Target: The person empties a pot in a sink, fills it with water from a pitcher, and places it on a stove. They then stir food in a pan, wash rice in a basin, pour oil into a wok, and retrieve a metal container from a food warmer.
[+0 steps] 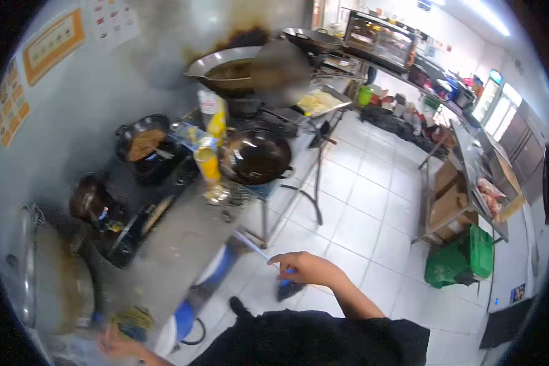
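Near the middle of the lower view, my right hand point(299, 267) is closed on a thin pale handle point(251, 245) that slants up and left past the counter edge. My left hand point(119, 344) is at the bottom left, blurred, beside a yellow-green and dark patterned item point(132, 322) on the counter. I cannot make out its fingers or whether it holds anything. A dark wok point(257, 157) rests at the counter's far end, next to a yellow container point(207, 163) and a yellow-labelled bottle point(213, 113).
A large metal pot point(55, 277) stands at left. Two stove burners carry a pan of brown food point(145, 143) and a small dark pot point(91, 198). Large woks point(229, 67) are at the back. A green bin point(457, 259) and a metal table point(470, 165) stand at right.
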Demonstrator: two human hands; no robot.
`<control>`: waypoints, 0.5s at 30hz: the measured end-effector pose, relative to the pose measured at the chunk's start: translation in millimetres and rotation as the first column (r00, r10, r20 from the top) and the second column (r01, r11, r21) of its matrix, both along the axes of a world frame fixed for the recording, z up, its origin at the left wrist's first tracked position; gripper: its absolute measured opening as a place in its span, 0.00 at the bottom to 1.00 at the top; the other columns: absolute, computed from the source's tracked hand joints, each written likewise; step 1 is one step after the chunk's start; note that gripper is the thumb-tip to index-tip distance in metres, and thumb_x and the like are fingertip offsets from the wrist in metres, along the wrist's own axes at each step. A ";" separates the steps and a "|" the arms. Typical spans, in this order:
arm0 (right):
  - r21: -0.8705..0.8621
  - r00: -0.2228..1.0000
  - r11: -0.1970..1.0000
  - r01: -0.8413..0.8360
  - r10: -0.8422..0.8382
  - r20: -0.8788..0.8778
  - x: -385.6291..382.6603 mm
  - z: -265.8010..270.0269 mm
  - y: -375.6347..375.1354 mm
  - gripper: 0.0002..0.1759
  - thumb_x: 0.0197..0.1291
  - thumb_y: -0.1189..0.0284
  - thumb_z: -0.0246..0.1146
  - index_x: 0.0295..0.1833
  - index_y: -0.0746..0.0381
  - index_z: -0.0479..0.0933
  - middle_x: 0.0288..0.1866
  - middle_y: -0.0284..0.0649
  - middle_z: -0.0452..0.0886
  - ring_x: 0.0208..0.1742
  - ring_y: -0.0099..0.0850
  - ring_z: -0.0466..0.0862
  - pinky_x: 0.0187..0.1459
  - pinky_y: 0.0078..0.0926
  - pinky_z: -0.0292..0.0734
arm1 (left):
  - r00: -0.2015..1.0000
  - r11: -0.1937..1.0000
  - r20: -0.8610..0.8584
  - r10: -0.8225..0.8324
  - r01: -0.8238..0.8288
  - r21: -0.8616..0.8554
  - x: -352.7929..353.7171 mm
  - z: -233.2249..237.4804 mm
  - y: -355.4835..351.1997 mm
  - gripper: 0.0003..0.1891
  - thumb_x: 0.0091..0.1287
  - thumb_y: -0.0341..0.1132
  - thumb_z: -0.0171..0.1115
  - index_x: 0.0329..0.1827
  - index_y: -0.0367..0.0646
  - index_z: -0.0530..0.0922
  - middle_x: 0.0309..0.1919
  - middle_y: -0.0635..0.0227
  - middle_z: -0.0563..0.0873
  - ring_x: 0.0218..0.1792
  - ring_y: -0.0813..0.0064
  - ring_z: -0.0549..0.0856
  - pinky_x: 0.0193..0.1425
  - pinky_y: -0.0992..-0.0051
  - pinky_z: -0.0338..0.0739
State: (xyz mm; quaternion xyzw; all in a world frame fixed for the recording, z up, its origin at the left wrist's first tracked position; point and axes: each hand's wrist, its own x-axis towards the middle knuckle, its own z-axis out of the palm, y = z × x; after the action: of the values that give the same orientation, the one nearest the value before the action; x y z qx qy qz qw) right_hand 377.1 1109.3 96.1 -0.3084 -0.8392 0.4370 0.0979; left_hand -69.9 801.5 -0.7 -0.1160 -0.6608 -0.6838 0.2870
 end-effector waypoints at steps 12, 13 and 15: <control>0.314 -0.019 0.788 0.530 0.381 -0.924 367.6 119.8 -129.7 0.32 0.49 0.48 0.62 0.58 0.48 0.64 0.60 0.45 0.59 0.58 0.40 0.64 0.56 0.43 0.54 | 0.655 0.586 -0.027 -0.755 0.693 0.421 402.9 15.2 288.0 0.20 0.61 0.35 0.48 0.55 0.44 0.56 0.46 0.60 0.69 0.24 0.67 0.76 0.22 0.74 0.73; 0.397 -0.015 0.637 0.661 0.539 -0.842 382.9 124.3 -130.0 0.23 0.53 0.56 0.60 0.51 0.56 0.67 0.52 0.41 0.65 0.52 0.34 0.68 0.52 0.33 0.60 | 0.538 0.466 -0.043 -0.842 0.765 0.444 436.4 9.2 300.2 0.20 0.60 0.34 0.48 0.54 0.44 0.55 0.45 0.60 0.69 0.23 0.68 0.75 0.22 0.75 0.73; 0.628 -0.002 0.406 0.663 0.840 -0.542 385.0 161.1 -114.2 0.16 0.55 0.66 0.59 0.47 0.63 0.72 0.52 0.38 0.71 0.54 0.32 0.69 0.53 0.31 0.62 | 0.314 0.271 -0.026 -0.949 0.855 0.443 511.7 -4.0 324.6 0.21 0.60 0.32 0.47 0.55 0.45 0.54 0.44 0.61 0.68 0.22 0.70 0.75 0.22 0.76 0.72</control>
State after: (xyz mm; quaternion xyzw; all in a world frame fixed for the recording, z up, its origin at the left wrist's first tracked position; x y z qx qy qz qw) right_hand 762.1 995.1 257.2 0.2978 -0.5814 -0.0234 0.7568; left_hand 441.9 1126.1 -4.7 -0.3307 -0.3583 -0.8438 -0.2244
